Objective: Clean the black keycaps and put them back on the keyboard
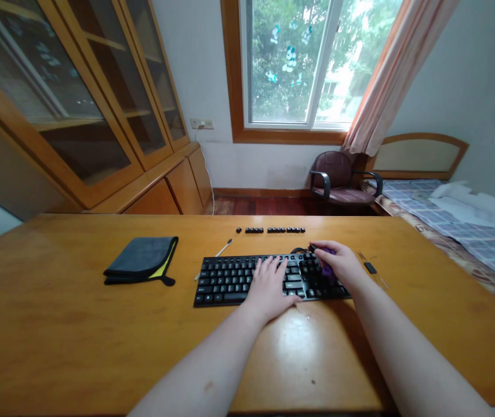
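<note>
Resting wide-spread on the black keyboard [221,281] on the desk [77,347], the left hand [269,289] lies flat. From here I see the right hand [344,262] curled over a purple object [328,264] at the keyboard's right part; whether it grips that, I can't tell. Loose keys [277,230] line up beyond.

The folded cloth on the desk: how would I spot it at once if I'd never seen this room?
Start with the wide wooden desk in front of the window. To the left of the black keyboard, where the person's left hand rests, lies a folded cloth. Its grey fabric, dark edging and bright yellow inner side set it apart from the black keyboard.
</note>
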A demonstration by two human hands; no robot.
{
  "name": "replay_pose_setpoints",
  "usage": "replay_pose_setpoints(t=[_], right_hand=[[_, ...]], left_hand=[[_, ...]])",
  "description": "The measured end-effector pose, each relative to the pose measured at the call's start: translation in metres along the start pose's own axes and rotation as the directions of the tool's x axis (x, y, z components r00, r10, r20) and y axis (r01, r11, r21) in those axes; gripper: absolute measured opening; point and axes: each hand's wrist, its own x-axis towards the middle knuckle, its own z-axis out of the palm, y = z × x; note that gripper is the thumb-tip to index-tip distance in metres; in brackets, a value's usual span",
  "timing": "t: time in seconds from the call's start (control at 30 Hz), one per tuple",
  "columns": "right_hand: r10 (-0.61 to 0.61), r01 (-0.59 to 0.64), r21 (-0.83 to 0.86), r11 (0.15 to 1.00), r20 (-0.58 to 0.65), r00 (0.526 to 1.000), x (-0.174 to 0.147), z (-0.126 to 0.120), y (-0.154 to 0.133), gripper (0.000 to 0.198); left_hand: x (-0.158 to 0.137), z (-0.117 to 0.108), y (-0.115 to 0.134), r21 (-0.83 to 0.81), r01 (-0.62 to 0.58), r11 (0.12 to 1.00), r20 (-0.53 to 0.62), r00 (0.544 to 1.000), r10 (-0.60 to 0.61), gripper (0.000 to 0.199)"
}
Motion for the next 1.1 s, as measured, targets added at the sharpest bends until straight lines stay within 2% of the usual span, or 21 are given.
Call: replay_pose_setpoints(t=[0.1,0.17,0.23,0.3,0.37,0.47,0.67,0.83,1.0,1.1], right_hand=[[0.013,-0.031,0.225,0.974,0.079,0.997,0.0,0.001,0.005,0.044],[0.012,-0.032,0.224,0.974,0.091,0.996,0.001,0.002,0.006,0.046],[0.023,-0.029,0.077,0.997,0.074,0.997,0.005,0.001,0.003,0.045],[0.027,-0.017,-0.153,0.988,0.068,0.997,0.013,-0.001,-0.003,0.04],[0.024,0.021,-0.369,0.929,0.118,0.993,0.024,-0.004,-0.006,0.033],[0.051,0.09,-0.554,0.828,0.235,0.971,0.04,-0.006,-0.005,0.027],[0.096,0.182,-0.673,0.717,0.354,0.93,0.062,-0.004,0.005,0.025],[0.128,0.198,-0.698,0.688,0.385,0.914,0.065,-0.002,0.003,0.024],[0.112,0.206,-0.736,0.644,0.357,0.927,0.059,0.001,0.0,0.023],[0.076,0.231,-0.778,0.585,0.335,0.939,0.053,0.005,-0.002,0.022]], left_hand=[[0.0,0.0,0.001,0.003,-0.006,1.0,0.004,1.0,0.006,0.098],[0.0,0.0,0.001,0.003,-0.009,1.0,0.003,1.0,0.009,0.099],[0.001,-0.001,0.002,0.005,-0.01,1.0,0.0,1.0,0.01,0.099],[0.001,-0.001,0.002,0.006,-0.009,1.0,-0.002,1.0,0.009,0.098],[0.001,-0.001,0.003,0.005,-0.006,1.0,-0.003,1.0,0.006,0.097],[0.001,0.0,0.002,-0.001,-0.006,1.0,-0.003,1.0,0.006,0.097],[0.0,0.0,0.002,-0.005,-0.01,1.0,-0.008,1.0,0.01,0.096],[0.0,0.0,0.003,-0.004,-0.008,1.0,-0.021,1.0,0.008,0.095],[0.0,0.0,0.003,0.0,-0.007,1.0,-0.023,1.0,0.007,0.093],[0.0,-0.001,0.003,0.001,-0.004,1.0,-0.014,1.0,0.004,0.093]])
